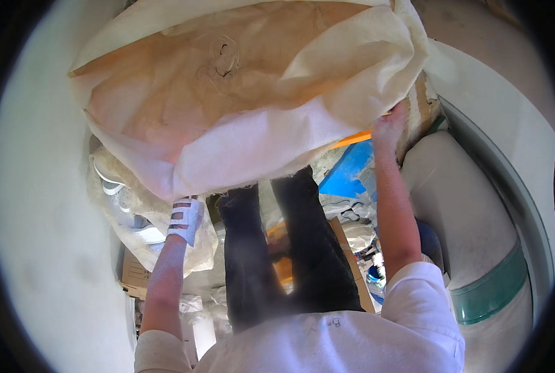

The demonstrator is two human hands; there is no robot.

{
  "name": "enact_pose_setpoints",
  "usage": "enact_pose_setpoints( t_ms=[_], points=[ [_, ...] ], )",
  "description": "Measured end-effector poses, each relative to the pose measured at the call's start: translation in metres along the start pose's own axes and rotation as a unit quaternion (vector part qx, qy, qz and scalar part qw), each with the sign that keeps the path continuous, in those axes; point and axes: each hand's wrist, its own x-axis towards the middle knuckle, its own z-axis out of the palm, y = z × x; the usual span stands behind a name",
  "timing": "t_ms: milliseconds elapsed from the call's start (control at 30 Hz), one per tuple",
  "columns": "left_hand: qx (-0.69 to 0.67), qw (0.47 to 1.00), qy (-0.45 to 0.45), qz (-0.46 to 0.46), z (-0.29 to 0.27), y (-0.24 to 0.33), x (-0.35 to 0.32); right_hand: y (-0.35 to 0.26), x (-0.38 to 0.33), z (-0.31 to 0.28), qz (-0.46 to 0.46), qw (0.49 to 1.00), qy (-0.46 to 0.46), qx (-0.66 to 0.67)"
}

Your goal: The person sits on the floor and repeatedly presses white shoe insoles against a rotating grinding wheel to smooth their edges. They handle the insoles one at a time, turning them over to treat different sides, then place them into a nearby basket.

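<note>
A large cream cloth sack [252,143] spreads across the upper middle, its mouth held wide and its tan inside showing. Thin dark and pale strands [223,62] lie on that inner surface. My left hand [185,214], wearing a white slotted wrap, is closed on the sack's near left edge; its fingertips are partly hidden by the cloth. At the right corner, my right hand [390,124] grips the same rim with its fingers curled round the fabric.
A translucent bag with grey-white shoes [119,193] lies at left, above a cardboard box [134,273]. Between my legs and right arm are a blue panel [347,173] and loose clutter. A pale, green-banded rounded form [470,205] stands at right; a white wall [47,186] bounds the left.
</note>
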Motion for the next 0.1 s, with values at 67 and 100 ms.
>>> enact_pose_setpoints(
  t_ms=[67,100],
  points=[
    [0.054,0.979,0.174,0.093,0.009,0.004,-0.01,-0.023,-0.009,0.021,0.164,0.937,-0.132,0.281],
    [0.013,0.99,0.113,0.078,0.013,0.003,-0.005,-0.031,-0.005,0.019,0.16,0.937,-0.132,0.281]
  ],
)
